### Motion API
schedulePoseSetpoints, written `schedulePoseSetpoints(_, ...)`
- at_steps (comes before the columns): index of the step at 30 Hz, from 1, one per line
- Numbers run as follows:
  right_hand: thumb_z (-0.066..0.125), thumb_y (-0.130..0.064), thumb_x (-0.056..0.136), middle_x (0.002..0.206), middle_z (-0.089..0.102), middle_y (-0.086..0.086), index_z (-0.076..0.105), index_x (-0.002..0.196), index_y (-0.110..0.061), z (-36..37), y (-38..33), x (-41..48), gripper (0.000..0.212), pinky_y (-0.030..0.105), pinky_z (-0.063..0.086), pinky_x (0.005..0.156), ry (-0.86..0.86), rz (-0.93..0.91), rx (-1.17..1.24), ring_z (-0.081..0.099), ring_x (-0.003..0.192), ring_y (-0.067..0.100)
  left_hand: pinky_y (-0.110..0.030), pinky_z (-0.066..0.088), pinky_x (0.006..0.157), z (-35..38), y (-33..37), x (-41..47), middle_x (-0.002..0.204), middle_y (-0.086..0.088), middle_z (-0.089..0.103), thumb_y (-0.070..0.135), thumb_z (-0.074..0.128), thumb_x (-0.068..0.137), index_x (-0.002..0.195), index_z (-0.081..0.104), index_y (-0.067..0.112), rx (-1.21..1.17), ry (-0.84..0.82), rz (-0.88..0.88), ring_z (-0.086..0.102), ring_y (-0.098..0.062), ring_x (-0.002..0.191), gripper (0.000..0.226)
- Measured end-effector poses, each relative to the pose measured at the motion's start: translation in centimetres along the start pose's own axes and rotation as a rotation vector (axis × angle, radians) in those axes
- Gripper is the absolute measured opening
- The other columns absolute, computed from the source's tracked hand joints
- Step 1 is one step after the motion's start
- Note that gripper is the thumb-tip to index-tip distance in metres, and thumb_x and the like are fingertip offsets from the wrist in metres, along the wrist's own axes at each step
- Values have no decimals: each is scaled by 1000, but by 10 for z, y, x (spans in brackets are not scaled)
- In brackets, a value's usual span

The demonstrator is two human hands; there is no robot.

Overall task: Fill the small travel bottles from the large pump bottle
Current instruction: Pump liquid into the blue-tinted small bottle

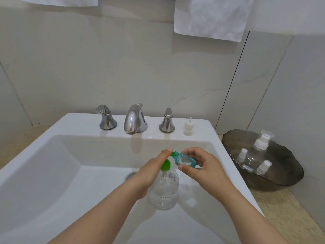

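A large clear pump bottle (164,192) with a green pump head (166,166) stands in the white sink basin. My left hand (151,171) grips it at the neck, index finger laid along the top of the pump. My right hand (202,166) pinches a small blue-tinted travel bottle (185,160), tilted with its open mouth against the green nozzle (174,153). A little liquid shows inside the small bottle. Its white spray cap (188,128) stands on the sink ledge to the right of the taps.
A dark glass dish (281,180) on the counter at right holds a taller clear spray bottle (258,148) and two small ones (241,155) (263,167). A chrome faucet (134,118) with two handles sits behind the basin. White towels (211,16) hang above.
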State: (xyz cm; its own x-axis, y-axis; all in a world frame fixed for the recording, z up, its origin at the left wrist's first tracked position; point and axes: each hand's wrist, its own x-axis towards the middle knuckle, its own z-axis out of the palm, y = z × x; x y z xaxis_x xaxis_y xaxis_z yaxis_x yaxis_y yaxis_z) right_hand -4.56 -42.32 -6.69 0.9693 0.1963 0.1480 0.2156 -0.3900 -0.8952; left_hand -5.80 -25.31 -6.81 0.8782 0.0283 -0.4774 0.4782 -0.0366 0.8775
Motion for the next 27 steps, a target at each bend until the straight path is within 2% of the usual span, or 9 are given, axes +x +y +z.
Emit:
schedulePoseSetpoints(3,80,-15,77,103,70,-13,65,101,-26,0,0,0,30,8,49,74,-2,-2,-6,64,90,-7,-53,20,119,0,0,0,135,5,42,69,44,93,149,44,29,-29,-22,-17,37,-24,136,69)
schedulePoseSetpoints(5,80,-17,77,103,69,-14,65,102,-27,0,0,0,31,7,48,75,-1,1,-12,63,91,-7,-52,20,119,1,1,-2,143,2,41,67,45,94,150,42,29,-37,-35,-32,36,-23,134,68)
schedulePoseSetpoints(7,80,-17,77,103,69,-14,65,102,-28,1,0,0,31,7,48,75,-2,4,-12,63,91,-7,-59,16,119,2,0,-2,157,-2,35,70,45,92,152,40,30,-35,-48,-55,31,-28,144,72)
schedulePoseSetpoints(9,80,-17,77,104,69,-13,64,101,-29,1,1,0,31,7,48,75,-2,9,-9,64,91,-6,-68,13,116,2,-2,1,164,-1,29,75,47,88,153,39,33,-45,-63,-85,21,-35,152,77)
schedulePoseSetpoints(12,80,-16,77,103,69,-13,64,101,-29,1,1,0,31,6,47,74,-1,12,-8,63,91,-6,-71,16,113,3,-2,2,158,0,39,82,55,77,147,47,34,-48,-62,-87,30,-37,147,85)
schedulePoseSetpoints(15,80,-15,77,102,69,-12,65,101,-27,1,1,0,31,7,47,74,-5,13,-8,63,90,-7,-72,22,111,3,-2,1,151,-1,47,85,62,53,142,52,35,-31,-55,-80,39,-36,141,103)
schedulePoseSetpoints(17,79,-14,77,102,69,-13,65,102,-26,1,1,0,31,6,47,74,-7,11,-9,63,90,-7,-72,24,111,3,-1,2,150,-3,48,82,64,56,142,53,33,-39,-51,-68,40,-37,140,99)
schedulePoseSetpoints(21,78,-11,77,98,69,-13,65,101,-24,0,2,0,30,6,46,72,-15,6,-36,63,86,-7,-71,30,108,3,-2,4,146,-7,53,80,65,37,135,61,29,-27,-31,-67,47,-40,134,110)
schedulePoseSetpoints(27,78,-12,77,97,69,-13,65,100,-26,-1,4,1,30,8,48,74,-22,18,-60,63,88,-6,-71,32,106,2,-5,5,143,-4,56,79,65,35,130,65,32,-14,-28,-55,50,-38,130,106)
